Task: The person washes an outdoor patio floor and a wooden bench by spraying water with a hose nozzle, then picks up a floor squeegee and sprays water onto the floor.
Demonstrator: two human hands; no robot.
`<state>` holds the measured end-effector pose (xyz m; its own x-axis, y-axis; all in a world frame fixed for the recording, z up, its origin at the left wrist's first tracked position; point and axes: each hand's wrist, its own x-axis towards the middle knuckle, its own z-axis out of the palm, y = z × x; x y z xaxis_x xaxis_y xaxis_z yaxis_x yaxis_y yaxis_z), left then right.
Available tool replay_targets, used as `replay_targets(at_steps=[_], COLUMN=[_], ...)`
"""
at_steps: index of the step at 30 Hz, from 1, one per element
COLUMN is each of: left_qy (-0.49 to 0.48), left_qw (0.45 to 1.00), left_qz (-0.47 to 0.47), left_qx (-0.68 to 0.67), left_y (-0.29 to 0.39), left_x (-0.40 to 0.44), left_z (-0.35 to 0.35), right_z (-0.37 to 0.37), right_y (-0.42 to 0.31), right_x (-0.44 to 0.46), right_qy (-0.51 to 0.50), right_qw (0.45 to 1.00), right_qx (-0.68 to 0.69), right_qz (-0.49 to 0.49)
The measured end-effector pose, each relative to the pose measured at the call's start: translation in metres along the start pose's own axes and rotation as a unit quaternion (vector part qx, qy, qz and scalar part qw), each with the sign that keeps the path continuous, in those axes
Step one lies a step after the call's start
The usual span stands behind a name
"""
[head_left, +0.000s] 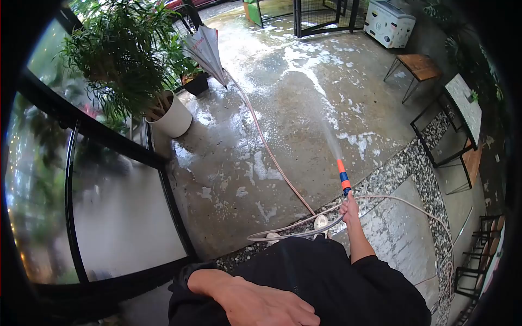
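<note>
My right hand is closed round the base of an orange and blue hose nozzle, which points away from me. Water sprays from its tip onto the wet concrete floor, where patches of white foam lie. A pale hose crosses the floor and loops round by my shoes. Near the bottom edge, my left hand rests against my black shirt, fingers together and partly bent; whether anything is under them is hidden.
A white pot with a leafy plant and a folded umbrella stand at the left, beside glass doors. At the right are a wooden stool, a table and a gravel strip. A white chest stands behind.
</note>
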<state>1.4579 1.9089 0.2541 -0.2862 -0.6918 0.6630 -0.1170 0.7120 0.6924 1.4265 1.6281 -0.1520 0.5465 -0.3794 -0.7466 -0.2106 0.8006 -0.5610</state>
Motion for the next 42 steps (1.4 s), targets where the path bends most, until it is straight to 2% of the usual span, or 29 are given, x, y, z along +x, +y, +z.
replay_targets(at_steps=[7,10,14,17,19,21,23,24,27,28,31,32,35,38,39,42], left_qy=[-0.008,-0.016,-0.018,0.071,0.291,0.362,0.544,0.504,0.475,0.482,0.392,0.458,0.382,0.334,0.366,0.420], left_qw=[1.000,0.999,0.999,0.993,0.947,0.923,0.826,0.852,0.872,0.865,0.893,0.865,0.893,0.928,0.911,0.879], left_qz=[0.028,0.035,0.026,0.065,0.064,0.068,0.063,0.045,0.054,0.042,0.145,0.108,0.133,0.139,0.114,0.082], left_qx=[-0.003,-0.027,0.033,0.071,0.123,0.114,0.130,0.134,0.107,0.129,0.168,0.174,0.200,0.091,0.153,0.210], left_y=[-0.044,-0.062,-0.078,-0.085,-0.079,-0.072,-0.079,-0.081,-0.091,-0.092,-0.114,-0.112,-0.119,-0.120,-0.115,-0.109], left_x=[0.057,0.077,0.091,0.085,0.079,0.081,0.107,0.107,0.124,0.127,0.123,0.132,0.114,0.108,0.121,0.127], left_z=[-0.017,-0.018,-0.030,-0.037,-0.030,-0.026,-0.003,-0.006,-0.010,-0.007,-0.011,-0.001,-0.014,-0.016,-0.016,-0.012], right_z=[0.025,0.031,0.036,0.037,0.028,0.025,0.019,0.024,0.029,0.024,0.017,0.016,0.014,0.009,0.008,-0.006], right_y=[-0.067,-0.091,-0.117,-0.131,-0.137,-0.145,-0.140,-0.144,-0.157,-0.157,-0.157,-0.159,-0.157,-0.158,-0.155,-0.150], right_x=[0.024,0.039,0.056,0.070,0.088,0.097,0.093,0.092,0.092,0.099,0.107,0.106,0.104,0.098,0.096,0.113], right_qy=[-0.011,-0.064,-0.081,-0.066,-0.073,-0.103,-0.116,-0.120,-0.110,-0.122,-0.127,-0.125,-0.114,-0.101,-0.088,-0.085], right_qw=[1.000,0.998,0.997,0.997,0.997,0.994,0.992,0.992,0.992,0.992,0.992,0.992,0.993,0.995,0.996,0.996], right_qx=[0.004,0.008,0.000,-0.019,-0.028,-0.031,-0.042,-0.045,-0.047,-0.039,-0.027,-0.026,-0.026,-0.019,-0.021,-0.001], right_qz=[-0.025,-0.020,-0.017,-0.026,-0.015,-0.016,-0.001,-0.010,-0.030,-0.006,0.007,0.006,-0.007,-0.010,-0.004,0.018])
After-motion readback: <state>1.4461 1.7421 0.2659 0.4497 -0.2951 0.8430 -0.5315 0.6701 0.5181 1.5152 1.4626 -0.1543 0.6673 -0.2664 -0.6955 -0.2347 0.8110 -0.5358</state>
